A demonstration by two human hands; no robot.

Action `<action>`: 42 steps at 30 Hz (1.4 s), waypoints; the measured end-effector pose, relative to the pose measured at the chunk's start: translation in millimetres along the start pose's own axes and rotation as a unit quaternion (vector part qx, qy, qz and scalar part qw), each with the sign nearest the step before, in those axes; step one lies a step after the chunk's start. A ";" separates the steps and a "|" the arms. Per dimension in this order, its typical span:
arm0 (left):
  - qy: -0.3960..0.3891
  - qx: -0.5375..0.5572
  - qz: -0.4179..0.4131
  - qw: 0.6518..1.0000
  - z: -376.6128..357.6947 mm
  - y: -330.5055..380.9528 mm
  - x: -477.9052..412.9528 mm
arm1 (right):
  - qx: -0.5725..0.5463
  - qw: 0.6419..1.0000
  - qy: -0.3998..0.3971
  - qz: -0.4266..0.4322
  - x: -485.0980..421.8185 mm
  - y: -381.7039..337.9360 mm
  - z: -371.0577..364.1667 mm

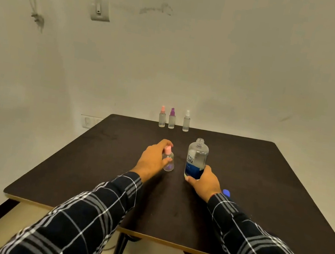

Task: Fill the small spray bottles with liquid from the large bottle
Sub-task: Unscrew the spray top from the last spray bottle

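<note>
On table (262, 184), left hand (153, 159) grips spray bottle (169, 164), right hand (206, 181) large bottle (197, 156).

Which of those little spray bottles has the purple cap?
The middle bottle of the far row; the pink-capped bottle stands left of it, the white-capped bottle right.

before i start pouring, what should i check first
1. Cap off the large clear blue-labelled bottle: ok, neck open.
2. Sprayer off the small clear spray bottle: not ok, pink top is on.
3. left hand holds the small bottle: ok.
4. right hand grips the large bottle low down: ok.
5. Liquid level in the large bottle: cannot tell.
</note>
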State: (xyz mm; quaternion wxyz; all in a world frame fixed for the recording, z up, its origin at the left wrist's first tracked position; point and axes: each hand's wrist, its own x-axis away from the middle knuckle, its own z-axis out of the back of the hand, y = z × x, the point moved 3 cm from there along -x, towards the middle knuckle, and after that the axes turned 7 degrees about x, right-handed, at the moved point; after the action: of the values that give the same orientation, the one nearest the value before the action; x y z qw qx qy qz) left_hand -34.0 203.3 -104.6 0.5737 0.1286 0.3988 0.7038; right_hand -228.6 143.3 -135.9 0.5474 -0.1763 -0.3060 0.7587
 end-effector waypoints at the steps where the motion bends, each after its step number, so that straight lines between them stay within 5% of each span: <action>1: -0.006 -0.012 -0.006 1.000 0.7 0.7 -1.7 | -0.014 1.000 0.002 0.010 0.2 -0.1 0.3; 5: -0.035 -0.057 -0.011 0.998 3.9 -3.0 -3.7 | -0.078 0.991 0.076 0.078 10.6 -1.3 -1.0; 9: -0.013 0.041 0.055 0.998 1.0 -14.4 2.3 | -0.066 0.968 0.209 0.124 32.7 -5.6 -5.4; 14: -0.029 0.062 0.098 0.993 -2.4 -19.1 6.7 | 0.052 0.906 0.372 0.197 53.0 -25.5 -8.4; 20: -0.060 0.074 0.095 0.991 4.2 -21.5 15.3 | -0.062 0.978 0.117 0.159 28.5 -41.7 -26.7; 26: -0.035 0.095 0.106 0.989 3.0 -19.9 19.8 | -0.206 0.969 0.099 0.098 19.0 -61.0 -42.2; 35: -0.037 0.113 0.105 0.987 2.3 -19.1 22.9 | -0.093 0.985 0.055 0.137 0.2 -74.5 -39.0; 42: -0.040 0.120 0.104 0.987 3.3 -16.9 24.5 | -0.203 0.974 0.043 0.093 8.6 -69.3 -39.6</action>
State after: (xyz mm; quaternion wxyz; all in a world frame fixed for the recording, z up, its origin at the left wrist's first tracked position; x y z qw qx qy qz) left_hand -27.6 227.3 -121.2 0.4936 0.2649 0.4415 0.7009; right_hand -157.5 176.9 -119.6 0.4399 -0.3436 -0.4126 0.7198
